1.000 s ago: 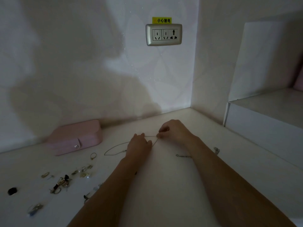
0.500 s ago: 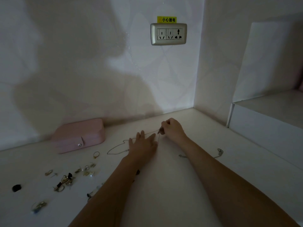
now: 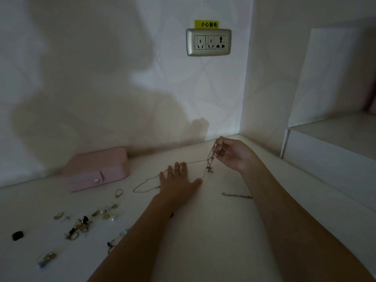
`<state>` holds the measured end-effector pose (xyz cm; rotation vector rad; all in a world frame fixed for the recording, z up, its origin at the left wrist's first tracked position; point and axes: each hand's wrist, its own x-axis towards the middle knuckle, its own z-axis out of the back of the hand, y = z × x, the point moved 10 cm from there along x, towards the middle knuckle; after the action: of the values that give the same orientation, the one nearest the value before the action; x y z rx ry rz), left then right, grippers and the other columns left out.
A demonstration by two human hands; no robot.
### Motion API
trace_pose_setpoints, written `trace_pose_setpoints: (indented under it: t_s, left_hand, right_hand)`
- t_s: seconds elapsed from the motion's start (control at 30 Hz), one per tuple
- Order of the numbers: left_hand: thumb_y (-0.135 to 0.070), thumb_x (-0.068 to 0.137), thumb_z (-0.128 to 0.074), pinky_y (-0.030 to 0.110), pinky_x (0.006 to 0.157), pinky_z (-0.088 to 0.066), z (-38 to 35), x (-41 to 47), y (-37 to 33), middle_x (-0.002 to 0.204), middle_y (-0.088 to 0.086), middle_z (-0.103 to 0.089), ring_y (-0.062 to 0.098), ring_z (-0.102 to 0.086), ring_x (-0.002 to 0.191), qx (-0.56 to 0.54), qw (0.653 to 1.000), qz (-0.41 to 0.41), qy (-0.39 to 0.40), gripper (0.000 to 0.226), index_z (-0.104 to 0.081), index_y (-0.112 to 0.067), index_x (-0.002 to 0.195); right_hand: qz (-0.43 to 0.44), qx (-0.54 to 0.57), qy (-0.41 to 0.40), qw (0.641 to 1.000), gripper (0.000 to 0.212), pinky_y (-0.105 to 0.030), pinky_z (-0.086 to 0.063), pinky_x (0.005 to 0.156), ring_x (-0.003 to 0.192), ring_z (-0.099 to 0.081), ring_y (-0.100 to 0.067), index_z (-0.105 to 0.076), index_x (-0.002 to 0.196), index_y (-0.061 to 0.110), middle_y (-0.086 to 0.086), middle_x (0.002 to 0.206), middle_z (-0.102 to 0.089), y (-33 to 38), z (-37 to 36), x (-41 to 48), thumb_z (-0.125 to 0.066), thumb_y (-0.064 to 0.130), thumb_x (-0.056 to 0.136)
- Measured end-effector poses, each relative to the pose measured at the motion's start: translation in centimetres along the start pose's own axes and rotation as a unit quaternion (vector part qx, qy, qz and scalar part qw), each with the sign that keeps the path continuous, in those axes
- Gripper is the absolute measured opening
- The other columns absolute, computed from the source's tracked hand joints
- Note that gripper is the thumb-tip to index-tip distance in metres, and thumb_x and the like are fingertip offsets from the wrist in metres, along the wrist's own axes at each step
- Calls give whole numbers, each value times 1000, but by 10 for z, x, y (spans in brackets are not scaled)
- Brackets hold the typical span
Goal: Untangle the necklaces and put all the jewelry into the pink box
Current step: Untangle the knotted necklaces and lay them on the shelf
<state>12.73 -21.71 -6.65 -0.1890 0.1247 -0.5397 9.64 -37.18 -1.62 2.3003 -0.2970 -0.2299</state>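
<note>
The right hand (image 3: 234,154), held above the white tabletop (image 3: 213,231), pinched the thin silver chain necklace (image 3: 210,169) in its grip; the left hand (image 3: 179,184) lay flat, grip released, pinning the chain.

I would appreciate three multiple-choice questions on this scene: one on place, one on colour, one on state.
1. Where is the pink box? A. On the right-hand ledge. B. Near the back wall, left of both hands. C. Under the right forearm.
2. What colour is the label above the wall socket? A. Red. B. Blue. C. Yellow.
3. How is the left hand? A. Flat on the table, fingers spread. B. Raised, pinching a pendant. C. Gripping the box.
Answers: 1 B, it sits by the wall; 2 C, the strip is plainly yellow; 3 A, it pins the necklace chain while the right hand holds the other end up.
</note>
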Motion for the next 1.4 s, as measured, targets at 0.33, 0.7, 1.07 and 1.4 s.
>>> trace_pose_setpoints:
  t_s: [0.33,0.7,1.07,1.4]
  left_hand:
    - [-67,91,-31,48,117,6,1,0,2,160,8,11,25,8,147,-12,1000,2,2,91,10,-11,150]
    - [-81,68,-53,44,117,7,8,-1,29,159,10,13,24,11,147,-60,997,33,33,130,13,-3,149]
    - [-82,66,-52,44,119,5,7,-6,29,158,13,16,26,13,146,-28,998,22,45,134,17,-2,148]
    - [-83,65,-52,45,119,2,8,-6,29,158,15,15,27,12,146,-1,998,11,54,135,17,-2,147]
  right_hand:
    - [83,151,-98,980,10,-15,-43,49,44,-47,-6,-56,83,10,2,55,-58,42,60,-5,-56,8,92]
    - [120,-431,-286,848,27,-18,-40,43,44,-53,-5,-66,104,5,-10,85,-66,88,92,-24,-49,-7,88]
    - [90,-739,161,648,11,-7,-41,59,68,-61,4,-76,87,21,15,75,-67,-43,-53,-24,-76,19,77]
    - [131,-784,170,583,7,-16,-43,64,77,-62,-10,-73,85,14,5,85,-65,-57,-73,-18,-72,15,78]
